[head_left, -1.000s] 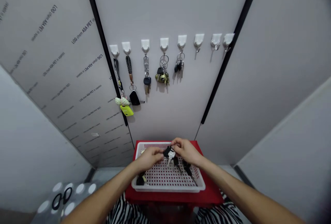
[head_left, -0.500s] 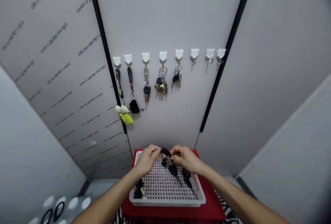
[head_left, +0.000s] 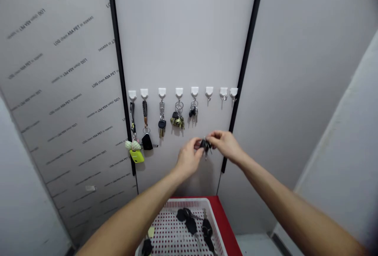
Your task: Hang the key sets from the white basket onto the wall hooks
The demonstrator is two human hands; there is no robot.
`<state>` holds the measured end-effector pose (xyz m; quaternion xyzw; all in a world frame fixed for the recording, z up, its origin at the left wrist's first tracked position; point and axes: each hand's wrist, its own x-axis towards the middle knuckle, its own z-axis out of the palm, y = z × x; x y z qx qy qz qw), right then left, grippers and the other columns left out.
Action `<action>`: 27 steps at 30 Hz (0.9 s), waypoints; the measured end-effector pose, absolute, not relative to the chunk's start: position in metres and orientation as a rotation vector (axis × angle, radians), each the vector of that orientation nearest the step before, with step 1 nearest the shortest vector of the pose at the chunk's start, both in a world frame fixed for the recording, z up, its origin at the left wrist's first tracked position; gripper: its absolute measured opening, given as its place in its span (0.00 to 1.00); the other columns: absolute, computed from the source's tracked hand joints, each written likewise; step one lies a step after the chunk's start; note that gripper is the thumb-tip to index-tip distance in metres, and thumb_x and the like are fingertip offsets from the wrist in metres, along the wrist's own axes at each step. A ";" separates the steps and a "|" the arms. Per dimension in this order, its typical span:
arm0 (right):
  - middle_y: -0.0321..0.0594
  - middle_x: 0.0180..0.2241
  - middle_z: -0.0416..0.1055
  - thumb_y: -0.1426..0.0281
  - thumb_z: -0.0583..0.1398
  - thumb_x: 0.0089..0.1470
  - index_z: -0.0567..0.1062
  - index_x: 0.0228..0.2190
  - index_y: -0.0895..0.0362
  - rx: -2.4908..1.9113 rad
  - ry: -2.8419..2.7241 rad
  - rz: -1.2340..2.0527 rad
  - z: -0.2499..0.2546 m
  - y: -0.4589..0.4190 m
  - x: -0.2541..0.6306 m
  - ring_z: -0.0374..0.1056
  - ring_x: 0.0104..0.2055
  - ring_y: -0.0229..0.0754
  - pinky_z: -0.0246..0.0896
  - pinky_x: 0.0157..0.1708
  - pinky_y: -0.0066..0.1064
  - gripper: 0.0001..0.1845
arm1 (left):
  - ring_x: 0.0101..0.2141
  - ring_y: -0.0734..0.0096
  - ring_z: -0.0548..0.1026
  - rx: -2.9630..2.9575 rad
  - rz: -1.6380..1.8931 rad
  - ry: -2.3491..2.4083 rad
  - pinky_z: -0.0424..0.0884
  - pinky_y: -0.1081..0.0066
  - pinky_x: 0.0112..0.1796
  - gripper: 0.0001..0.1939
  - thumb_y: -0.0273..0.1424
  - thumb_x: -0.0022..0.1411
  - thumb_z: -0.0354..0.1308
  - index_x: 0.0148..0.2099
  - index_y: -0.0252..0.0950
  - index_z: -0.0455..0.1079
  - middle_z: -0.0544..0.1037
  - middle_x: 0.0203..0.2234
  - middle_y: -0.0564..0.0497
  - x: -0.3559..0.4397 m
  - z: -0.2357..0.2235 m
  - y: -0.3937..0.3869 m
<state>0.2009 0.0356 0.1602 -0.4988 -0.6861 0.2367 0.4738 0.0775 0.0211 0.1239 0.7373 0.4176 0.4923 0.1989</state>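
A small bunch of black-headed keys [head_left: 206, 145] hangs between my two hands, in front of the wall and below the hook row. My left hand [head_left: 189, 156] is closed, its thumb and fingers against the black key heads. From the other side my right hand [head_left: 226, 145] pinches the top of the bunch, near the ring. Above them are white wall hooks; the closest is a hook [head_left: 209, 92] with its metal prong showing. Another key bunch [head_left: 193, 111] hangs just left of it. Below my hands, a white perforated basket [head_left: 211, 208] holds several black keys [head_left: 190, 222].
Farther left on the hooks hang a bunch with a brass-coloured charm [head_left: 177, 121], a dark-headed key set [head_left: 162, 124], a black car key [head_left: 147, 141] and a yellow-green fob [head_left: 136, 156]. A red stand [head_left: 227, 224] supports the basket. Black strips [head_left: 245, 59] edge the wall panel.
Both hands have risen from over the basket to the wall below the hooks, bringing a bunch of keys. Other black keys stay in the basket. The camera view has tilted up.
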 end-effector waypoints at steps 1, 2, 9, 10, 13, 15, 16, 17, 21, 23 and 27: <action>0.31 0.13 0.58 0.70 0.54 0.35 0.65 0.17 0.61 -1.203 -1.609 0.558 0.174 0.040 0.202 0.52 0.14 0.27 0.50 0.15 0.21 0.06 | 0.32 0.76 0.66 2.074 1.426 1.169 0.61 0.74 0.35 0.15 0.26 0.47 0.46 0.40 0.36 0.58 0.69 0.31 0.51 0.082 0.136 0.026; 0.31 0.12 0.58 0.71 0.54 0.35 0.65 0.17 0.62 -1.182 -1.540 0.538 0.188 0.045 0.203 0.53 0.14 0.27 0.51 0.15 0.21 0.05 | 0.32 0.76 0.66 2.096 1.465 1.174 0.61 0.74 0.35 0.16 0.25 0.47 0.46 0.41 0.36 0.58 0.69 0.32 0.51 0.086 0.148 0.031; 0.33 0.13 0.59 0.74 0.54 0.34 0.65 0.16 0.62 -1.111 -1.309 0.393 0.246 0.085 0.205 0.55 0.14 0.28 0.54 0.13 0.21 0.03 | 0.36 0.72 0.64 2.284 1.496 1.378 0.59 0.71 0.38 0.20 0.23 0.46 0.45 0.44 0.34 0.55 0.66 0.37 0.47 0.099 0.210 0.055; 0.33 0.12 0.59 0.74 0.55 0.34 0.66 0.16 0.62 -1.132 -1.304 0.362 0.249 0.090 0.204 0.55 0.14 0.29 0.54 0.14 0.22 0.03 | 0.36 0.71 0.64 2.286 1.476 1.420 0.59 0.70 0.38 0.20 0.23 0.46 0.45 0.44 0.34 0.55 0.66 0.37 0.46 0.101 0.215 0.058; 0.35 0.12 0.60 0.74 0.55 0.33 0.67 0.17 0.63 -1.230 -1.313 0.278 0.252 0.103 0.202 0.57 0.15 0.31 0.55 0.15 0.24 0.04 | 0.36 0.70 0.64 2.278 1.410 1.500 0.59 0.69 0.38 0.20 0.23 0.46 0.46 0.44 0.34 0.56 0.66 0.37 0.45 0.104 0.221 0.061; 0.36 0.14 0.61 0.73 0.53 0.34 0.68 0.19 0.63 -1.281 -1.346 0.247 0.250 0.107 0.204 0.58 0.17 0.32 0.56 0.17 0.25 0.06 | 0.37 0.70 0.64 2.271 1.374 1.477 0.59 0.69 0.38 0.20 0.23 0.46 0.46 0.45 0.33 0.55 0.65 0.38 0.45 0.103 0.217 0.057; 0.37 0.15 0.62 0.73 0.53 0.35 0.69 0.21 0.63 -1.292 -1.365 0.231 0.245 0.107 0.206 0.59 0.18 0.32 0.56 0.19 0.26 0.08 | 0.37 0.71 0.64 2.272 1.360 1.437 0.59 0.70 0.39 0.21 0.24 0.46 0.46 0.45 0.32 0.55 0.64 0.39 0.45 0.100 0.210 0.052; 0.38 0.17 0.64 0.73 0.52 0.36 0.69 0.24 0.63 -1.292 -1.383 0.206 0.238 0.104 0.209 0.60 0.19 0.33 0.56 0.20 0.26 0.10 | 0.37 0.72 0.64 2.274 1.344 1.385 0.59 0.71 0.39 0.21 0.24 0.46 0.46 0.45 0.32 0.55 0.64 0.40 0.45 0.095 0.201 0.046; 0.41 0.27 0.67 0.70 0.49 0.39 0.67 0.32 0.61 -1.341 -1.543 0.111 0.162 0.068 0.225 0.62 0.27 0.35 0.56 0.28 0.27 0.16 | 0.39 0.73 0.62 2.282 1.154 1.259 0.58 0.72 0.40 0.20 0.28 0.47 0.46 0.45 0.34 0.55 0.64 0.40 0.48 0.042 0.123 0.006; 0.43 0.29 0.67 0.70 0.50 0.39 0.67 0.32 0.62 -1.466 -1.796 0.230 0.102 0.034 0.230 0.62 0.30 0.36 0.55 0.30 0.27 0.15 | 0.41 0.71 0.61 2.217 0.976 1.408 0.57 0.69 0.42 0.18 0.29 0.47 0.45 0.43 0.35 0.57 0.63 0.41 0.48 0.003 0.070 -0.018; 0.44 0.29 0.68 0.69 0.51 0.38 0.63 0.38 0.61 -1.677 -2.185 0.631 -0.002 -0.018 0.224 0.63 0.30 0.39 0.54 0.28 0.26 0.21 | 0.44 0.64 0.58 1.834 0.742 1.935 0.53 0.66 0.44 0.23 0.26 0.43 0.47 0.45 0.29 0.55 0.62 0.43 0.43 -0.051 -0.016 -0.052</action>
